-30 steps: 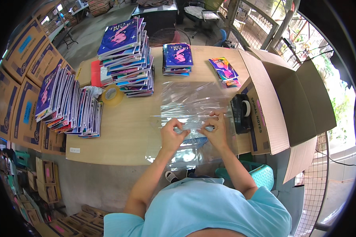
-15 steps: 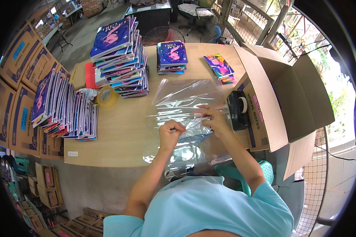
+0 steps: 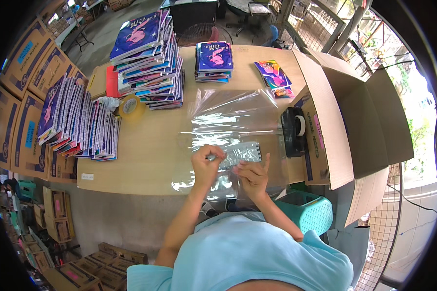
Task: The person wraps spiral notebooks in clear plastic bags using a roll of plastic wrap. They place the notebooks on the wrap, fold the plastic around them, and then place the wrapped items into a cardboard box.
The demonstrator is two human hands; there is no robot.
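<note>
A clear plastic film (image 3: pixel 233 109) is spread over the middle of the table, wrinkled and glossy with glare. Beneath or within it, a small pale thing with a spiral-bound edge (image 3: pixel 250 151), apparently a notebook, shows beside my hands; glare blurs its outline. My left hand (image 3: pixel 207 162) is closed in a pinch on the film, at the left side of that notebook. My right hand (image 3: pixel 252 177) is just below the notebook, thumb and bent fingers pinched on the film and one finger raised. Part of the film hangs over the table's near edge.
A tall notebook stack (image 3: pixel 150 63) and a leaning notebook row (image 3: pixel 80 123) occupy the left, with a tape roll (image 3: pixel 131 106) between. Smaller stacks (image 3: pixel 214 60) (image 3: pixel 274 77) lie at the back. A black tape dispenser (image 3: pixel 291 133) adjoins the open carton (image 3: pixel 320 140). A teal stool (image 3: pixel 306 211) stands below.
My right hand has moved down and left toward my body, its spread fingers now drawn together. The spiral-edged notebook has come into sight under the film. My left hand remains closed.
</note>
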